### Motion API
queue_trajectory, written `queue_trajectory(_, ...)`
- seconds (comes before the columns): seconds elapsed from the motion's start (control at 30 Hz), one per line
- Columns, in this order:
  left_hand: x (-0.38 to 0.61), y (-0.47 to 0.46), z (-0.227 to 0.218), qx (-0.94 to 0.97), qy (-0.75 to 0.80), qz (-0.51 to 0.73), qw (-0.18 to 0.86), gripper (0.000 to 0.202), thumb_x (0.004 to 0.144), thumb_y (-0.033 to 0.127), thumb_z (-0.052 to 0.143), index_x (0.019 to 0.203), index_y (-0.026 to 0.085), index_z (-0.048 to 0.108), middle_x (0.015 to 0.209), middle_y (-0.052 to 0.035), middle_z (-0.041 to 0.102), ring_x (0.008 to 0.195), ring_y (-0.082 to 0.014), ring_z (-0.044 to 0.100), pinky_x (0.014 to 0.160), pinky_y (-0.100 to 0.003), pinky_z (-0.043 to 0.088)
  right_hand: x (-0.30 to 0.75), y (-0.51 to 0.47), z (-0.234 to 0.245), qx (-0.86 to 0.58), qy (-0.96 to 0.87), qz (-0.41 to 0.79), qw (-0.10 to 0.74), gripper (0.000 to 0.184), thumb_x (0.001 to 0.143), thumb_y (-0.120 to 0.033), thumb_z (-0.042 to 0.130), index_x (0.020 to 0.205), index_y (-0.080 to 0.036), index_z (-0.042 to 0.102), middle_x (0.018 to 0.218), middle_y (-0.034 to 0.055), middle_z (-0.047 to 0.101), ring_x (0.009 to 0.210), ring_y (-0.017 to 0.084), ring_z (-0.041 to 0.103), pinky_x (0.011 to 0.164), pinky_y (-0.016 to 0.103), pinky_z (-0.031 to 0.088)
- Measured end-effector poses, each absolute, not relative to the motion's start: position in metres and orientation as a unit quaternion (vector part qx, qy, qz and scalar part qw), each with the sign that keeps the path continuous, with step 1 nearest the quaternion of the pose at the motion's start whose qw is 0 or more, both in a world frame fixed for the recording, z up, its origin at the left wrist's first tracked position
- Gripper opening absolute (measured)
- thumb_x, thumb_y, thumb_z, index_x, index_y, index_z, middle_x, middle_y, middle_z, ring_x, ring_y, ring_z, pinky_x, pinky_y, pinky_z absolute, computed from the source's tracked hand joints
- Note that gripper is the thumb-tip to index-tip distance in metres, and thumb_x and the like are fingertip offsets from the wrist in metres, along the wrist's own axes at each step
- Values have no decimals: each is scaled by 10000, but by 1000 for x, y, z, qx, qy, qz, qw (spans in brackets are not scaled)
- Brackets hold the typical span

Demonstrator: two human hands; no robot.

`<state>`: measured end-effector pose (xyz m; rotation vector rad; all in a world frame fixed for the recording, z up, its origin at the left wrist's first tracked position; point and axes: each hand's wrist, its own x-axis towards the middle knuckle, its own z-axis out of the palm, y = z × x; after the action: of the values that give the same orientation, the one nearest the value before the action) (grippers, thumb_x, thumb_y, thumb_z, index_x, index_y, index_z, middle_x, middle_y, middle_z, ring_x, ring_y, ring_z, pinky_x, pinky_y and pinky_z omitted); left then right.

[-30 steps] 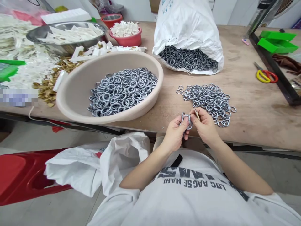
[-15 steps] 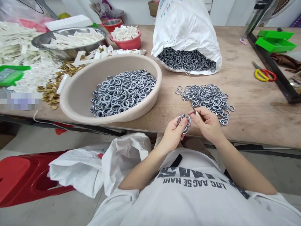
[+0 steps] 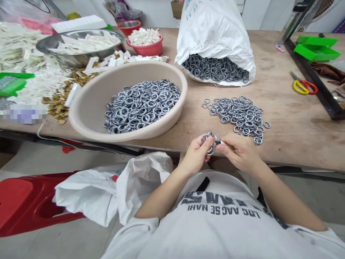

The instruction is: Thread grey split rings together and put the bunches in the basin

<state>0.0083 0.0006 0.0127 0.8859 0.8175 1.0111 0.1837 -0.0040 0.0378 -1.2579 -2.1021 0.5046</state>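
Several grey rings (image 3: pixel 210 151) are pinched between the thumb and fingers of my left hand (image 3: pixel 198 153), just off the table's front edge. My right hand (image 3: pixel 241 151) is closed around a slim tool (image 3: pixel 217 142); its dark end meets the rings, and the rest is mostly hidden by my fingers. I cannot make out the tool's exact kind. Just beyond my right hand lies a loose pile of grey rings (image 3: pixel 239 113) on the wooden table (image 3: pixel 291 136). To the left stands a large beige basin (image 3: pixel 88 108) with many more rings inside.
A white sack (image 3: pixel 212 32) spills rings at the back. Scissors (image 3: pixel 304 86) and green trays (image 3: pixel 316 50) lie right, beside a black metal frame (image 3: pixel 318 82). White strips fill a steel bowl (image 3: pixel 43 48) at left. A red stool (image 3: pixel 24 201) stands below.
My right hand has turned over, bringing the tool's dark end down against the rings. My left hand has shifted slightly left, still pinching the rings.
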Motion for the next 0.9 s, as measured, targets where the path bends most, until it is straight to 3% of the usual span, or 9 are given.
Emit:
queue_trajectory(0.17,5,-12,17,481,325,378,721,425,866,561,638,735,161,579,553,39,442,444,-56,348,422,-199,251,186,18,23,-553,-691,256,390,414,968,-543,495,745,-213,606,671,-4,541,661,155,495,640,285,362)
queue_trajectory(0.27,0,-10,28,491,347,420,679,394,894,544,601,767,171,604,567,36,444,464,-72,354,449,-215,269,171,15,27,-472,-649,387,454,379,922,-601,553,928,-230,628,808,11,600,736,166,550,687,294,433)
queue_trajectory(0.37,-15,7,61,536,391,487,568,310,871,459,660,769,166,657,686,-16,576,619,-121,499,586,-233,389,140,15,49,-383,-637,468,477,454,848,-608,661,1140,-272,570,1005,41,636,835,183,602,731,310,495)
queue_trajectory(0.43,-33,25,93,587,412,514,471,209,853,370,688,795,168,684,800,-43,643,774,-176,570,708,-264,437,112,30,70,-366,-647,456,489,448,864,-574,662,1191,-292,543,1023,41,632,853,181,607,737,310,509)
queue_trajectory(0.5,-58,48,123,627,451,521,363,151,847,308,680,787,169,671,804,-42,634,851,-210,583,737,-280,432,82,60,90,-348,-663,423,509,387,928,-555,577,1210,-291,545,1051,40,625,922,183,610,786,318,515)
queue_trajectory(0.57,-87,72,145,670,488,490,269,139,870,279,633,796,164,658,803,-52,625,867,-223,582,743,-295,417,53,99,103,-328,-681,401,518,358,975,-534,489,1222,-282,551,1042,35,628,973,184,612,805,322,513)
queue_trajectory(0.63,-119,94,155,718,519,420,195,143,834,272,656,736,170,642,729,-51,603,797,-221,566,738,-310,406,30,135,107,-325,-709,383,494,324,967,-494,513,1172,-254,588,984,29,642,962,186,614,819,332,507)
queue_trajectory(0.77,-168,117,153,764,571,266,137,297,746,324,721,531,199,557,525,-23,480,640,-204,496,695,-323,376,6,172,102,-396,-750,307,432,286,881,-389,638,1082,-187,649,916,47,673,888,207,617,837,376,491)
queue_trajectory(0.9,-183,116,146,743,596,285,112,384,801,327,662,463,214,520,469,-23,418,626,-208,490,681,-328,347,4,168,96,-391,-768,278,425,271,895,-389,612,1056,-180,673,946,56,709,893,214,634,841,377,480)
